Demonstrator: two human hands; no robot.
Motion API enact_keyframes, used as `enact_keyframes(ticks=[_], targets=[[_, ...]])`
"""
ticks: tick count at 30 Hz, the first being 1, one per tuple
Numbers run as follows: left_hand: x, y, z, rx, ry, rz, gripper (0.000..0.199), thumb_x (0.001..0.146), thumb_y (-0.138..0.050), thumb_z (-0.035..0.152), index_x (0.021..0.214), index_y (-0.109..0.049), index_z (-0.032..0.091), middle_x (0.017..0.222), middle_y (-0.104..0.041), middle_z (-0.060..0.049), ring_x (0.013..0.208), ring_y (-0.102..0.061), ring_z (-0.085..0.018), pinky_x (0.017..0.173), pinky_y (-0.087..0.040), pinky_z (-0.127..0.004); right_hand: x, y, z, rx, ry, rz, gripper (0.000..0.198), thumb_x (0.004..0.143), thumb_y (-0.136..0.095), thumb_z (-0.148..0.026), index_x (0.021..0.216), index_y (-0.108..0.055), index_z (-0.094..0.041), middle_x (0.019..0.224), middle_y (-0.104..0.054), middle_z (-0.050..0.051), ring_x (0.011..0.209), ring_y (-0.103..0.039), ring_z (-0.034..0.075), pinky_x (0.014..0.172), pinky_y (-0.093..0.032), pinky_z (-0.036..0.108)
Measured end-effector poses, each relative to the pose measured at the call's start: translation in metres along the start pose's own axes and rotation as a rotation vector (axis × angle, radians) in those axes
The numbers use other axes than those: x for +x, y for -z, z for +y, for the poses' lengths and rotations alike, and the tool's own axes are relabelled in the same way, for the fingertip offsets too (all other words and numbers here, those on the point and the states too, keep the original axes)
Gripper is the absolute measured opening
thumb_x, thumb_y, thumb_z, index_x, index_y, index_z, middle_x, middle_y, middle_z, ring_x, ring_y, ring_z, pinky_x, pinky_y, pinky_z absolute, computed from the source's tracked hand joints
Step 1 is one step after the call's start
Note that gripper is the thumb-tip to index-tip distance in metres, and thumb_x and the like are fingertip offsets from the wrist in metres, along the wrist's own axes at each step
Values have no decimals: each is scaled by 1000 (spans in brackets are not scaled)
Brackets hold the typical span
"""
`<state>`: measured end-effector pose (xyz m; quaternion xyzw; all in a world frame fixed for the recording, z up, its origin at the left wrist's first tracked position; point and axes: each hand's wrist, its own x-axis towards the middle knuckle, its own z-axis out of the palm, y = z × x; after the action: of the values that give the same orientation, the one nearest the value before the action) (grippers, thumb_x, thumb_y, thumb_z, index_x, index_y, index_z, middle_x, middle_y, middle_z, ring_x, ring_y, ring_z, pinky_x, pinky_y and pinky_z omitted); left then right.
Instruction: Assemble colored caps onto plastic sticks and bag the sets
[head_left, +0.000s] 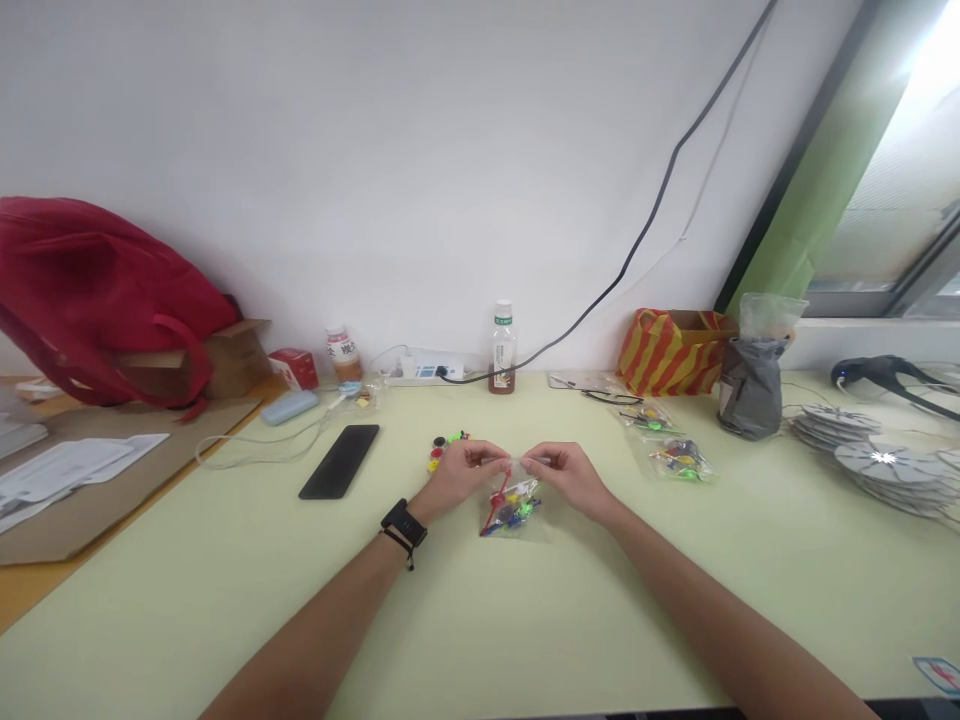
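Note:
Between my hands hangs a clear plastic bag [514,510] with small red, blue, green and yellow plastic pieces inside. My left hand [471,468], with a dark watch on its wrist, pinches the bag's top edge on the left. On the right of the same edge, the fingers of my right hand [564,472] are also pinched shut. Just behind my left hand lie loose colourful pieces [437,452], partly hidden by it. Two more clear bags of such pieces, a nearer bag [681,460] and a farther bag [646,416], rest to the right.
A black phone [340,462] lies left of my hands. Along the wall stand a drink bottle [502,350], a power strip [427,368] and a striped paper bag [671,355]. Stacked grey discs [892,465] and a grey pouch [750,390] sit right; a red backpack [97,290] is left.

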<state>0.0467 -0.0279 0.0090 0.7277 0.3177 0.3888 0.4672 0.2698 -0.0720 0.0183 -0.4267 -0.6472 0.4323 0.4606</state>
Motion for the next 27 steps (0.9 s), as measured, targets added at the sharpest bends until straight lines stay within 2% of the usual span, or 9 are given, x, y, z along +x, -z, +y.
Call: enact_keyframes(ticks=[4, 10, 17, 21, 24, 27], targets=[[1, 2, 2, 7, 30, -12, 29, 86, -77, 42, 90, -81, 13, 82, -78, -8, 72, -67, -17, 66, -53, -26, 0, 3, 0, -54, 12, 4, 37, 81, -75, -55, 82, -79, -18, 76, -73, 5, 70, -59, 18, 65, -46, 30], [0, 7, 5, -4, 39, -36, 27, 84, -79, 40, 89, -82, 14, 82, -77, -8, 72, -67, -16, 66, -52, -26, 4, 11, 7, 48, -18, -7, 32, 74, -82, -46, 92, -82, -19, 82, -75, 4, 73, -60, 18, 68, -47, 31], [1, 10, 3, -103, 47, 24, 28, 79, -84, 36, 99, -83, 16, 98, -79, -10, 89, -72, -21, 79, -56, -30, 5, 17, 12, 136, -34, 19, 23, 75, -80, -38, 90, -84, -22, 90, -76, 6, 84, -64, 20, 79, -49, 33], [0, 10, 1, -123, 106, 73, 27, 80, -83, 35, 101, -83, 18, 98, -80, -10, 89, -72, -21, 82, -56, -30, 4, 16, 9, 161, -5, 25, 20, 78, -77, -38, 88, -84, -22, 95, -76, 7, 92, -65, 21, 84, -49, 33], [-1, 9, 3, -139, 111, 71, 27, 79, -84, 36, 97, -84, 17, 96, -80, -10, 89, -72, -22, 83, -57, -30, 3, 15, 8, 155, 21, 13, 22, 79, -80, -41, 86, -82, -21, 95, -75, 7, 89, -65, 21, 81, -50, 34], [-1, 7, 6, -155, 88, 72, 31, 74, -88, 37, 95, -83, 15, 97, -80, -11, 89, -73, -23, 84, -58, -32, 3, 14, 8, 146, 17, 29, 32, 75, -85, -42, 98, -81, -21, 91, -74, 5, 82, -65, 19, 78, -50, 33]])
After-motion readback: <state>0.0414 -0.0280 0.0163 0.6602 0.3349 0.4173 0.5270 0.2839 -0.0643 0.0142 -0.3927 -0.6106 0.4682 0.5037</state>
